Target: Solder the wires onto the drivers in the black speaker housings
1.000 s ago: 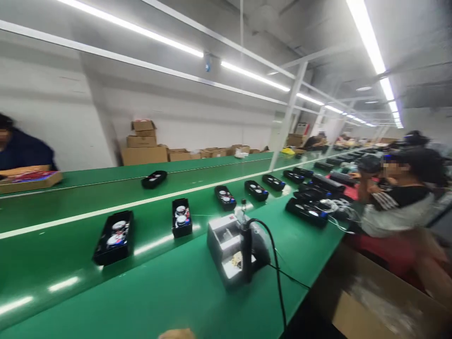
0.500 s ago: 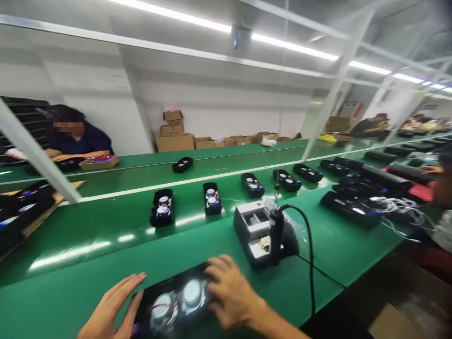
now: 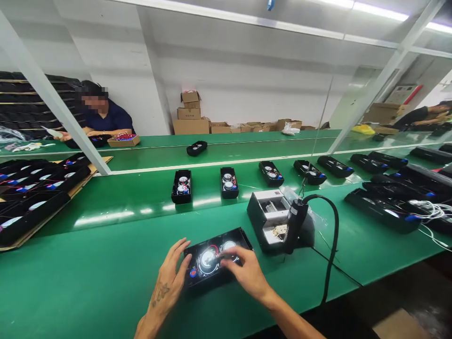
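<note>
A black speaker housing [image 3: 213, 278] lies open side up on the green bench in front of me. Two round drivers, red wire and a small blue-and-red part show inside it. At its left end is my left hand [image 3: 171, 273], fingers stretched and thumb apart, touching the edge. My right hand [image 3: 247, 273] is over the housing's right half, thumb and fingers brought together above the drivers. Something dark and thin shows at those fingertips; its kind cannot be made out. Behind the right hand stands a black-and-silver machine [image 3: 256, 214] with a black electric screwdriver [image 3: 296, 221] leaning at it.
Several similar housings, including this housing [image 3: 181, 186], sit along the green conveyor [image 3: 141, 188]. More are packed on a cardboard sheet [image 3: 100, 172] at left. A black cable [image 3: 334, 249] hangs down right of the machine. A co-worker [image 3: 109, 115] sits across the line.
The view has shifted, so the housing and hands appear higher in the picture. My right hand has moved from the housing's right end to above the drivers, its fingers drawn together.
</note>
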Motion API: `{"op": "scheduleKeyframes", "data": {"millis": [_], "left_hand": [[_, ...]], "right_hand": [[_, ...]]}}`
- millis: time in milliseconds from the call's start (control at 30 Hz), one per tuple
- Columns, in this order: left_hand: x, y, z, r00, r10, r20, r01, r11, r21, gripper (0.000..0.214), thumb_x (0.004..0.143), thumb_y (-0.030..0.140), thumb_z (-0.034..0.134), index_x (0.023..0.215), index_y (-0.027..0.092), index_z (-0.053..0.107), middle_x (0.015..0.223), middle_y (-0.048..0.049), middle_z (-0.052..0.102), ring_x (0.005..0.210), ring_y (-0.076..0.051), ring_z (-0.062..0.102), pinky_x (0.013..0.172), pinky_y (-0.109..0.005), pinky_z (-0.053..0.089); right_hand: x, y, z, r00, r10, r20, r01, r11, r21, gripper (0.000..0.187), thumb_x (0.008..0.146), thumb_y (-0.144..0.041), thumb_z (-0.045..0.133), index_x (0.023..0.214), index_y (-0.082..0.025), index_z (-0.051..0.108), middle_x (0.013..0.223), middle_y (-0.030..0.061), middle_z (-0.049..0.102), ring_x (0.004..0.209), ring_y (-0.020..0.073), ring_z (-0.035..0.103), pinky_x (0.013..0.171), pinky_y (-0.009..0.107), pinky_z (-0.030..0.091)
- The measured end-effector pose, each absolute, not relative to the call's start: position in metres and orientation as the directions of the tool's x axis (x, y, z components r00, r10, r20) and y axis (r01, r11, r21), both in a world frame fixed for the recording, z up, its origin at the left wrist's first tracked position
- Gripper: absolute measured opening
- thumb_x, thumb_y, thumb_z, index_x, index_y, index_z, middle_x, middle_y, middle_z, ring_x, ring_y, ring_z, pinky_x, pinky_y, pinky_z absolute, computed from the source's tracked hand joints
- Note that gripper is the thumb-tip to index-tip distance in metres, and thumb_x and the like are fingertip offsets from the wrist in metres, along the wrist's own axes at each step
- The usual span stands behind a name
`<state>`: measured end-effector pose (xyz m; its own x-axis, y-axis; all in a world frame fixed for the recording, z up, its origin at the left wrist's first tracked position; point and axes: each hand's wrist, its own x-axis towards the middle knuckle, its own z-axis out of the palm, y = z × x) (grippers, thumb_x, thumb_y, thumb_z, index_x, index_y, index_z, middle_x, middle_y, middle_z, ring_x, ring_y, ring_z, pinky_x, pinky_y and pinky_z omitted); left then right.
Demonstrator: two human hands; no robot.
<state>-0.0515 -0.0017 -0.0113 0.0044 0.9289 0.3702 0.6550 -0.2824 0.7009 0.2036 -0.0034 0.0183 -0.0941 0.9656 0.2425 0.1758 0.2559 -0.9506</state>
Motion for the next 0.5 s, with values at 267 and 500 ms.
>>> {"op": "scheduleKeyframes", "data": {"millis": [267,500], "left_hand": [[-0.039,-0.023,0.0,0.26,0.867,0.424,0.623,-0.486,0.612,0.071,0.09,0.033,0.078,0.153,0.035,0.046,0.137,-0.0088,0.065,0.124,-0.026,0.067,0.105,-0.044,0.06],[-0.025,-0.018,-0.009,0.361,0.89,0.278,0.727,-0.455,0.514,0.113,0.071,0.006,0.08,0.164,0.043,0.026,0.132,-0.0056,0.064,0.12,-0.03,0.063,0.106,-0.053,0.055]], "right_hand": [[0.195,0.026,0.054,-0.427,0.823,0.375,0.364,0.536,-0.762,0.011,0.092,-0.033,0.074,0.091,-0.024,0.08,0.081,0.0012,0.079,0.072,0.0156,0.07,0.071,0.027,0.052],[0.194,0.021,0.063,-0.769,0.629,-0.115,0.639,0.761,-0.112,0.026,0.092,-0.009,0.053,0.102,-0.021,0.073,0.095,0.0075,0.079,0.079,0.0201,0.069,0.062,0.031,0.033]]}}
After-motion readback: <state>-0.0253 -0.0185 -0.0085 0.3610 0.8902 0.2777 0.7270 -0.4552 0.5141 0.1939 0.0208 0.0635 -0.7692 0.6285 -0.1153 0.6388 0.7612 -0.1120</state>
